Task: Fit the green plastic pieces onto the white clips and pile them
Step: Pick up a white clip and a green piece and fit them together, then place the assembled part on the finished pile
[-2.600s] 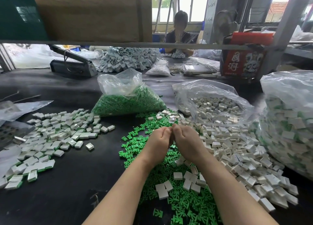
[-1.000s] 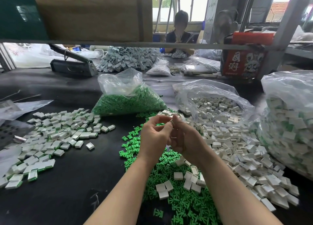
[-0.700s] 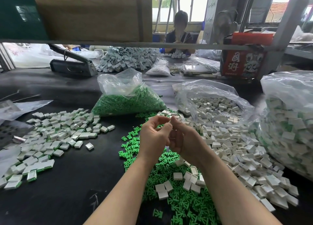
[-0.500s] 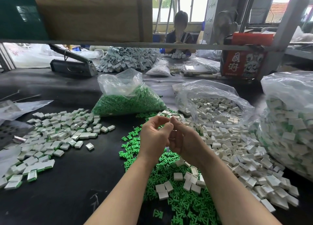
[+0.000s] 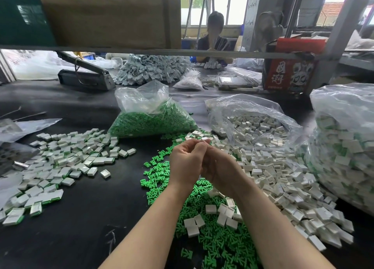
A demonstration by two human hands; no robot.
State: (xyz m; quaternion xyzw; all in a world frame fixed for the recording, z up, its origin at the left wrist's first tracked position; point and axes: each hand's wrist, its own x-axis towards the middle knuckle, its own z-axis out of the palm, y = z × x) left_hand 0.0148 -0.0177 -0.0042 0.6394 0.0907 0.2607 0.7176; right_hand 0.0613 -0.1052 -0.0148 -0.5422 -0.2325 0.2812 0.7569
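left hand: raised over the table, fingers curled in toward the right hand, fingertips pinching something small at the top; the piece itself is hidden.
right hand: pressed against the left, fingers curled, tips meeting the left's at the same spot; it looks to be sharing that pinch, but what it holds can't be told.
step (judged): likely pressing a green piece into a white clip between the fingertips.
green pieces: loose heap on the black table, directly under and just toward the body from both hands.
white clips: loose spread to the right of the hands, touching the green heap; right hand is nearer.
finished pile: white-with-green units, well to the left; left hand is nearer, so the drop-off goes leftward across bare table.
long axis of held piece: cannot tell.
bag of green pieces: beyond the hands.
bag of white clips: far right of centre.
big bag of assembled units: right edge.
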